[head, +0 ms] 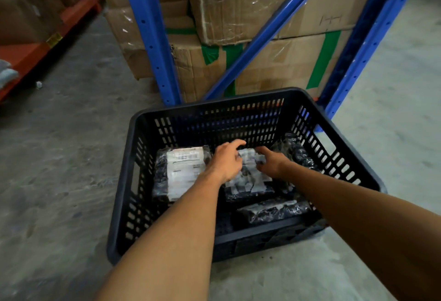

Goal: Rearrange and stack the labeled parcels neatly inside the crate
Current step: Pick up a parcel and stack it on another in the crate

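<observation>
A black slotted plastic crate (241,114) sits on the concrete floor (71,157), just in front of blue racking uprights (148,33) and stacked cardboard boxes (262,14) taped in green. Inside the crate, both hands meet over a middle parcel (248,176), a dark plastic-wrapped packet with a white label whose print is too blurred to read. The left hand (226,161) lies on the parcel's left edge with its fingers curled over the far end; the right hand (270,161) presses on the parcel's right side, fingers bent down onto the label. Whether either hand truly grips or only rests, I cannot tell. Against the crate's left wall lies a second parcel (181,172), flat, its white label facing up with barcode-like lines, illegible. A third dark packet (274,210) lies along the crate's near wall, and another bundle (298,150) leans in the crate's far right corner. A box behind the crate bears a faint pen mark, unreadable.
</observation>
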